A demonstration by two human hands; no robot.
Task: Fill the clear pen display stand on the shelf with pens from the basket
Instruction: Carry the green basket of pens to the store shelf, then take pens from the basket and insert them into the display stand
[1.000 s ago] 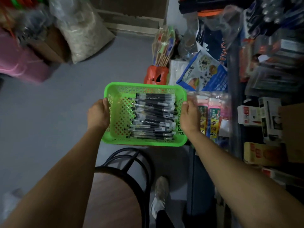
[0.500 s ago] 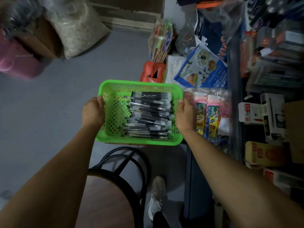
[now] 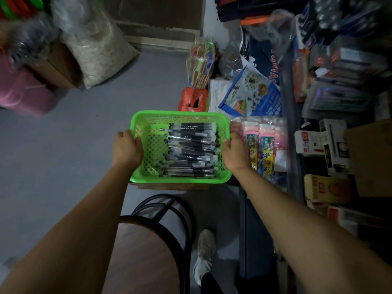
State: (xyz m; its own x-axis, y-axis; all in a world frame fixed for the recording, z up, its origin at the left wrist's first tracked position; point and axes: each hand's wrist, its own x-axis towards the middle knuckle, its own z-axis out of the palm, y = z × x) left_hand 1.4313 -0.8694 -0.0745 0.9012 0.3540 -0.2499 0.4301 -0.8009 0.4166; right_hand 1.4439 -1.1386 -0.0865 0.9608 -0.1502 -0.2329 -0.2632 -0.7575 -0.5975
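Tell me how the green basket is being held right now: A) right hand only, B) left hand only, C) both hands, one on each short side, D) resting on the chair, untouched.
C: the left hand and right hand each grip a short side of the green basket of pens.

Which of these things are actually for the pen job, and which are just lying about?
For the job:
basket
pens
left hand
right hand

Lying about:
chair
orange bag
sack
pink packs
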